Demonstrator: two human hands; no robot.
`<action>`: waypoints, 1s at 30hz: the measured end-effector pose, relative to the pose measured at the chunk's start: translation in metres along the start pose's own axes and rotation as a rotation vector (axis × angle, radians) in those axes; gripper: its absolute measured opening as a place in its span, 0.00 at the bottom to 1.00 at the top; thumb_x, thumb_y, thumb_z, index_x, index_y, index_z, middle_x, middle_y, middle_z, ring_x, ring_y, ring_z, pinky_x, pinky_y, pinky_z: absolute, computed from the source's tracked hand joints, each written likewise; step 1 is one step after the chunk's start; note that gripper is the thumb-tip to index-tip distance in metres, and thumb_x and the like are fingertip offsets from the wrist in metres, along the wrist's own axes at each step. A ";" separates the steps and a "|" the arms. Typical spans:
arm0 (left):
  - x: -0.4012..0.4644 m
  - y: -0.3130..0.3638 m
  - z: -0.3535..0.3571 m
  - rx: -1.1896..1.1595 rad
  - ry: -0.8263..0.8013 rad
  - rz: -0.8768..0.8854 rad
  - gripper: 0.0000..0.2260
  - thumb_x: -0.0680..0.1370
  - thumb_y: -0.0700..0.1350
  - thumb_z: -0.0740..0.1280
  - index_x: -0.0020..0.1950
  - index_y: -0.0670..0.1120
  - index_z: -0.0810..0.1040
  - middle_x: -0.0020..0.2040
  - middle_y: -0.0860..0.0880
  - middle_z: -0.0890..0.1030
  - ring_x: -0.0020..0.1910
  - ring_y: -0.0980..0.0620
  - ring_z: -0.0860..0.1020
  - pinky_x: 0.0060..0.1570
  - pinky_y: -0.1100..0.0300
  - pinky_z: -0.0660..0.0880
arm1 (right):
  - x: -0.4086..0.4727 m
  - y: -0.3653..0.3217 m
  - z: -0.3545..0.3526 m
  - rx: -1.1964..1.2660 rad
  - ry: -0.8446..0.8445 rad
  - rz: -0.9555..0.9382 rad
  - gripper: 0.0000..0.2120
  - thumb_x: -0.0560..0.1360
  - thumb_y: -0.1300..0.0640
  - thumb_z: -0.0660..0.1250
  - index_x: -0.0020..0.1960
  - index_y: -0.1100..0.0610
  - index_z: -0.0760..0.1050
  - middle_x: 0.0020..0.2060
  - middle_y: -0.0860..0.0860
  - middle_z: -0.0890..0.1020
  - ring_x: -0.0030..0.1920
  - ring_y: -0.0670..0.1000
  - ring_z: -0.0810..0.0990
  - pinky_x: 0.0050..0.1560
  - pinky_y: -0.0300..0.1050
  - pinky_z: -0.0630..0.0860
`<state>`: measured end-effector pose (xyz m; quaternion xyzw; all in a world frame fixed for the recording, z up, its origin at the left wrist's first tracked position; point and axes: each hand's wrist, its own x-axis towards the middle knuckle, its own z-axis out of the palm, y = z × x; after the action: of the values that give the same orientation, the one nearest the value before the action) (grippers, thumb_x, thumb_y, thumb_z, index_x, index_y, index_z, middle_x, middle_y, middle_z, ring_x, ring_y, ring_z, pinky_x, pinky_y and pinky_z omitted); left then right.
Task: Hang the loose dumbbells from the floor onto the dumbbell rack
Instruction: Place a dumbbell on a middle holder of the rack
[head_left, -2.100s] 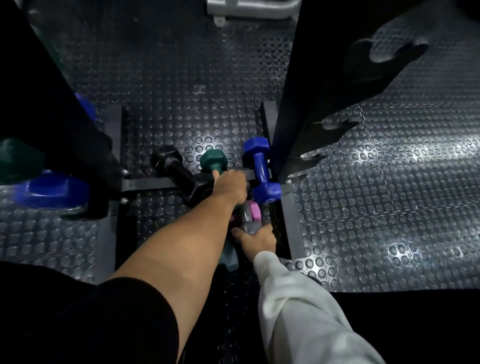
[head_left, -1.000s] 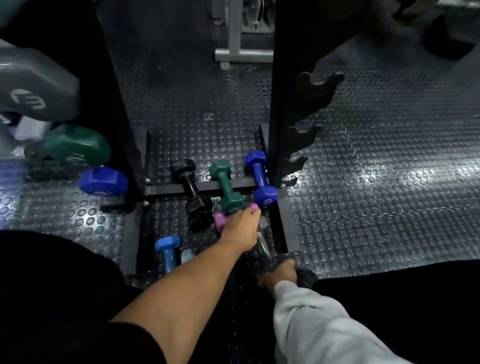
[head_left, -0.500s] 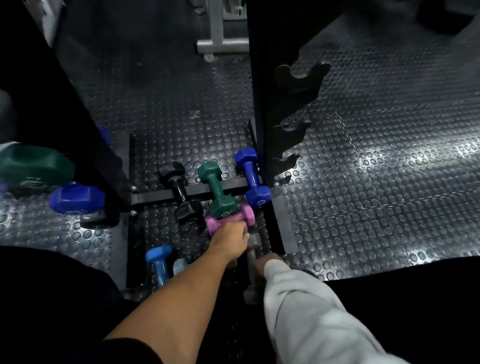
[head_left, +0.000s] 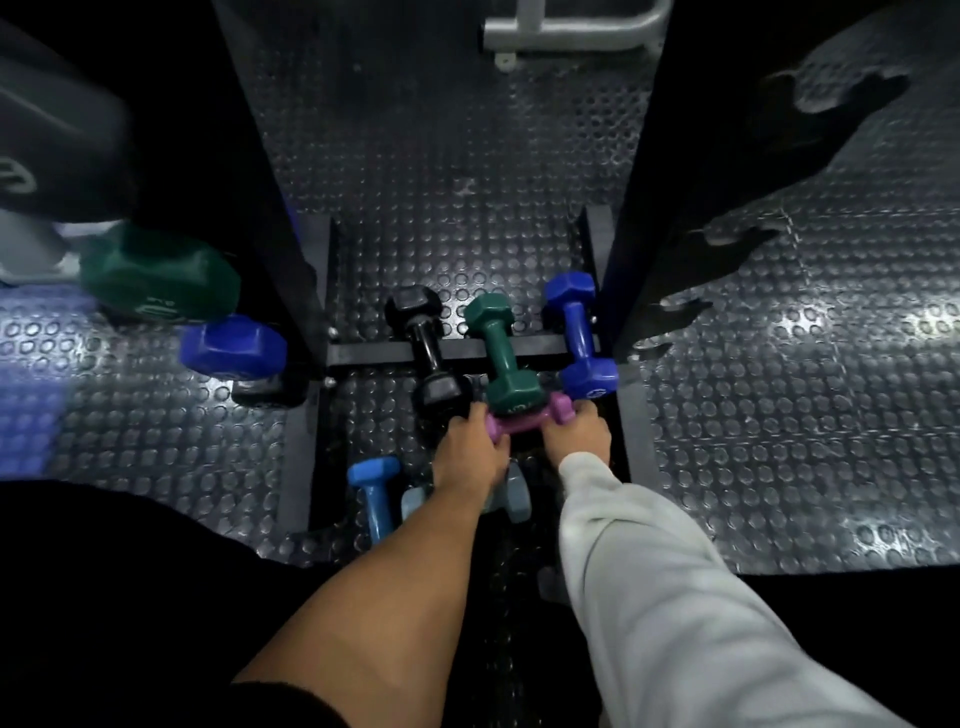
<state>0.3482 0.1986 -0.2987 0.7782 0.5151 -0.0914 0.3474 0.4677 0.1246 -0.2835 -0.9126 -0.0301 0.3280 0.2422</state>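
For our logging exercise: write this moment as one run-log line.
stage: pickup | left hand: grips pink dumbbell | right hand: grips its other end | green dumbbell: resting on pink | rack: pegs free

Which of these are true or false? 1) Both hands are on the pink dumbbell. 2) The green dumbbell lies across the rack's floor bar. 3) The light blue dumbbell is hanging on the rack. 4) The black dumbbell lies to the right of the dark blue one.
1) True: the left hand and the right hand each grip an end of the pink dumbbell.
2) True: the green dumbbell crosses the floor bar.
3) False: the light blue dumbbell lies on the floor, beside the left forearm.
4) False: the black dumbbell lies left of the green one; the dark blue dumbbell lies at the right.
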 end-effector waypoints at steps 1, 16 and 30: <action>0.002 0.000 0.001 -0.013 -0.012 -0.017 0.19 0.81 0.54 0.69 0.69 0.53 0.70 0.53 0.47 0.75 0.50 0.45 0.78 0.48 0.53 0.75 | 0.003 -0.001 0.002 -0.001 -0.002 0.004 0.19 0.75 0.53 0.68 0.63 0.59 0.73 0.58 0.61 0.79 0.60 0.63 0.78 0.55 0.51 0.73; 0.040 -0.006 0.023 -0.218 -0.075 -0.143 0.29 0.77 0.51 0.76 0.76 0.53 0.71 0.62 0.44 0.82 0.59 0.41 0.81 0.60 0.52 0.77 | 0.034 0.003 0.014 0.042 -0.074 0.078 0.22 0.77 0.48 0.70 0.66 0.58 0.74 0.60 0.59 0.81 0.63 0.62 0.78 0.60 0.46 0.71; 0.038 -0.007 0.014 -0.175 -0.160 -0.155 0.24 0.77 0.43 0.74 0.71 0.50 0.71 0.60 0.45 0.80 0.50 0.47 0.78 0.52 0.58 0.76 | 0.016 0.006 0.003 0.063 0.013 0.070 0.16 0.78 0.45 0.67 0.62 0.50 0.80 0.54 0.55 0.85 0.57 0.60 0.81 0.51 0.43 0.72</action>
<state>0.3627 0.2194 -0.3317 0.6929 0.5505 -0.1343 0.4459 0.4778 0.1237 -0.2979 -0.9072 0.0140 0.3311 0.2593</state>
